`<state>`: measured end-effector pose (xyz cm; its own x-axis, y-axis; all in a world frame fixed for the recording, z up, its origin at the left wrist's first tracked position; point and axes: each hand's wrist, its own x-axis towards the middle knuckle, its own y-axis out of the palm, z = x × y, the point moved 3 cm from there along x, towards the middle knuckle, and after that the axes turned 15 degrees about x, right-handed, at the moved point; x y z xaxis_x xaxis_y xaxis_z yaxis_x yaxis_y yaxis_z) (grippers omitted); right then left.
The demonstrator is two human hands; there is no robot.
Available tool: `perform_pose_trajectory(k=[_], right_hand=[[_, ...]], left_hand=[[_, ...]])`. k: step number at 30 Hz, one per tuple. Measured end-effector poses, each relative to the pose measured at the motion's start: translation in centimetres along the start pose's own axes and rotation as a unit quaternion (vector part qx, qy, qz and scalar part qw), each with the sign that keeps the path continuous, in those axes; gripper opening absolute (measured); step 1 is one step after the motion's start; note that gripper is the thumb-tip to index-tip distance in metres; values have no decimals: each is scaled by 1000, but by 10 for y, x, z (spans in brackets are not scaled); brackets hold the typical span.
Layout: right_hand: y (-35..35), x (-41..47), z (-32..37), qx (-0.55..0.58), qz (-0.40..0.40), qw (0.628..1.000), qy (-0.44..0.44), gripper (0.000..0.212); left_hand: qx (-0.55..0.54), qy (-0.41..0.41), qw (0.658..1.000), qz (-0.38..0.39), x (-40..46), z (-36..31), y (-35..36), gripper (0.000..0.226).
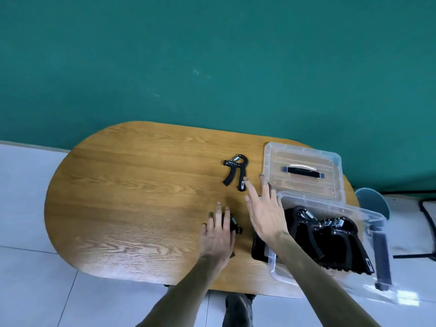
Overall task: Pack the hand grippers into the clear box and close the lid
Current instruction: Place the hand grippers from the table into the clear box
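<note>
**2 hand grippers on the table, the rest in the box**

1 loose hand gripper [236,171] lies on the wooden table [132,199], handles pointing toward the person, just left of the clear lid [304,172]. The right hand [264,208] stretches over the table with straight, spread fingers holding nothing; its fingertips are near that gripper's handle end. A second hand gripper [234,224] lies under the left hand [218,232], whose fingers rest on top of it; whether they grasp it cannot be told. The clear box [349,283] stands at the table's right end, lid off, with several black grippers [330,237] piled inside. The lid lies flat behind it, black handle up.
</note>
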<state>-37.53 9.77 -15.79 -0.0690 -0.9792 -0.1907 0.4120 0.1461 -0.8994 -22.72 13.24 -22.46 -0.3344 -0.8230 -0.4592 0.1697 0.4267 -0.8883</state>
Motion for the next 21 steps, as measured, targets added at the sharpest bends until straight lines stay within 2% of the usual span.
perform_pose_trajectory(k=[8,13,21], right_hand=[[43,64,2,21,7,1000,11,55],[79,97,-10,10,18,1000,18,56],[131,137,-33,17,61,995,75,60]], left_hand=[[-5,7,999,45,28,1,52,76],[-20,9,1000,14,42,0,82,85],[-69,-15,997,-8,43,-9,114,83]])
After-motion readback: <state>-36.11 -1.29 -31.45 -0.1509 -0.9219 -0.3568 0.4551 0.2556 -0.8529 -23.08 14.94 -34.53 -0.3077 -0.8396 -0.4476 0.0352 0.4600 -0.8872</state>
